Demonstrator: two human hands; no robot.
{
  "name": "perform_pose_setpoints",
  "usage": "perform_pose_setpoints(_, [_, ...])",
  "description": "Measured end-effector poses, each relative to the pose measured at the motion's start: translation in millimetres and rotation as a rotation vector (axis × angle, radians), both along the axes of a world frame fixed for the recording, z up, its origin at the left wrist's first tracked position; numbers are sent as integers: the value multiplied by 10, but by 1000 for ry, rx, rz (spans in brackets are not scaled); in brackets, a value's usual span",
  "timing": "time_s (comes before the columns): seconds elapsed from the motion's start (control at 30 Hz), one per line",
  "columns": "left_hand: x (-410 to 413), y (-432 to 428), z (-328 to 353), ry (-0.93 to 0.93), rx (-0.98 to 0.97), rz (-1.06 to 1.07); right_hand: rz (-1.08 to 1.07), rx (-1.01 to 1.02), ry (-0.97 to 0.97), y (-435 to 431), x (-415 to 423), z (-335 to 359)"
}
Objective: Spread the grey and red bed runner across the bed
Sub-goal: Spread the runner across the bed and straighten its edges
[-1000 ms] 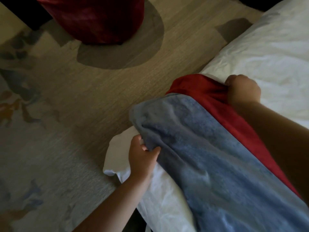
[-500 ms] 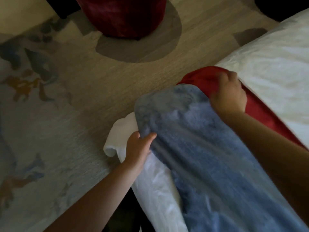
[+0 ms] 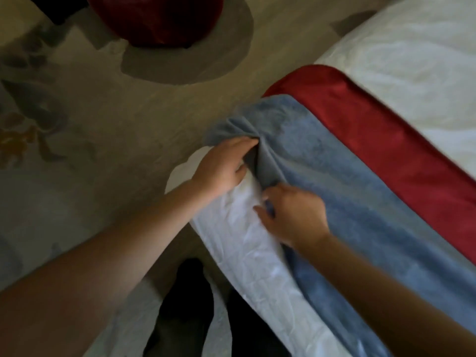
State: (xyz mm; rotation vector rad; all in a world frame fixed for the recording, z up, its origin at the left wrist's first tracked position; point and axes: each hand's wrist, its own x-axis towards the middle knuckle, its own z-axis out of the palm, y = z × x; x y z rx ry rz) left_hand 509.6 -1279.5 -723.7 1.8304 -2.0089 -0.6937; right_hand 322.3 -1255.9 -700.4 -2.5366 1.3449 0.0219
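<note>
The bed runner lies diagonally over the white bed, a grey-blue plush band with a red band along its far side. Its end hangs at the bed's near corner. My left hand pinches a bunched fold of the grey end at that corner. My right hand sits just below it on the runner's near edge, fingers curled on the grey fabric where it meets the white sheet.
Patterned carpet covers the floor left of the bed. A dark red round seat stands at the top on a grey circular patch. My dark-trousered legs show at the bottom, close to the bed's side.
My right hand has left the red far corner and come down to the grey near edge beside my left hand. The red band now lies flat. The grey end is bunched under my left hand.
</note>
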Motion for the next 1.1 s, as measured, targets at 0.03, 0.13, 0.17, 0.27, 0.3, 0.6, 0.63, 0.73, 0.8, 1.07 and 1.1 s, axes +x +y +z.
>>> perform_pose_setpoints(0.03, [36,-63,-32,-49,20,-78,-82,21,51,-18,-22,-59])
perform_pose_setpoints(0.13, [79,-241,-89,-203,15,-224,-295,32,147,-67,-87,-143])
perform_pose_setpoints(0.17, [80,-273,-97,-254,0,-263,-327,19,164,-48,-64,-172])
perform_pose_setpoints(0.27, [65,-302,-109,-462,-39,-296,-364,-28,193,63,69,-208])
perform_pose_setpoints(0.3, [63,-309,-89,-538,-64,-304,-378,-50,209,83,104,-209])
perform_pose_setpoints(0.6, [447,-115,261,-653,-282,-662,-520,-17,190,415,282,-71])
perform_pose_setpoints(0.63, [504,-75,278,-598,-271,-674,-506,-3,184,498,318,-39])
perform_pose_setpoints(0.73, [756,22,304,-495,-254,-694,-399,54,113,772,500,6])
perform_pose_setpoints(0.8, [924,123,324,-473,-194,-758,-396,97,27,907,551,-14])
perform_pose_setpoints(1.07, [931,209,233,-403,-89,-509,-673,370,-415,591,394,-220])
perform_pose_setpoints(1.1, [877,222,220,-400,-113,-452,-692,328,-401,591,405,-226])
